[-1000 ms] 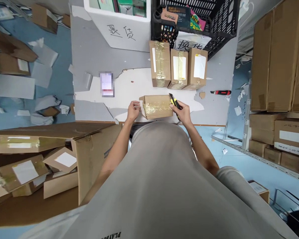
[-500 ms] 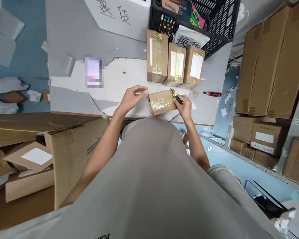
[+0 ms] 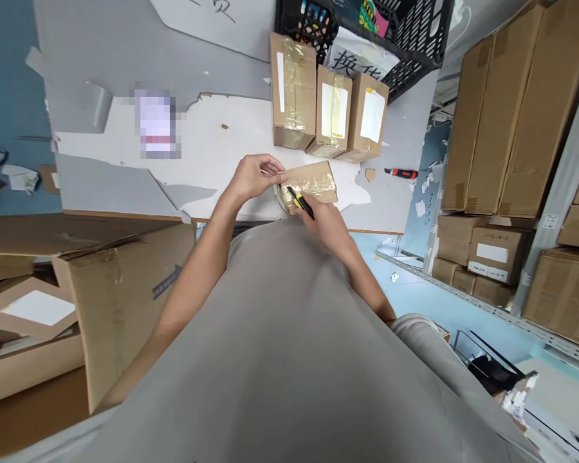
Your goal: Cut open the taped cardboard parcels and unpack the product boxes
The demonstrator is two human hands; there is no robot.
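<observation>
The small brown box is lying on the table, just in front of the grey shirt, perhaps because both hands are reaching it easily there. The left hand is resting at the box's left end, maybe so that the box is not sliding away. Its fingers are bending and its thumb is lying by the corner, but I cannot tell if they are pinching the cardboard. The right hand is gripping the black and yellow knife, with its fingers curling snugly around the handle. The knife is pointing forward and left over the shiny tape; I cannot tell if the tip is touching. Three taped boxes are standing side by side behind, seemingly leaving room for the hands. A red and black knife is lying off to the right, well apart from both hands.
</observation>
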